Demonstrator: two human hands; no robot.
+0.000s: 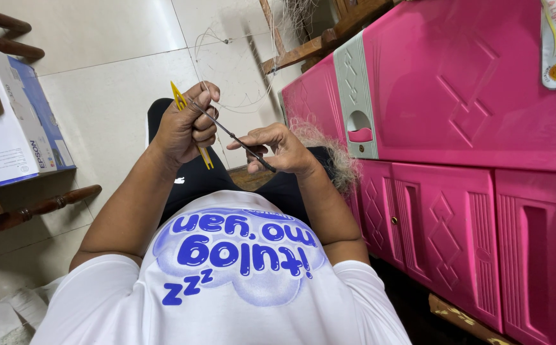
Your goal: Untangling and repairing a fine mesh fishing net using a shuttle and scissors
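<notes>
White cotton shirt (227,281) with a blue cloud print fills the bottom of the view, closest to the camera, above black trousers (195,179) on the person's lap. On the right stands a big pink plastic cabinet (469,128) with moulded diamond patterns and a grey-green panel, and a pale tiled floor (112,76) spreads on the left. A white and blue cardboard box (16,121) rests at the left edge, beside dark turned wooden chair legs (35,207). A tangle of pale thin netting (329,153) lies between the lap and the cabinet, and thin lines run from it up over the floor. The left hand (185,128) is closed in a loose fist around a slim yellow plastic netting needle (191,128), whose forked tip sticks out above the knuckles and whose other end shows below the palm. The right hand (281,148) has its thumb and first fingers pressed together, pinching a dark thin cord (230,133). This cord runs taut and slanted from the left hand's fingers down to the right hand, above the lap.
</notes>
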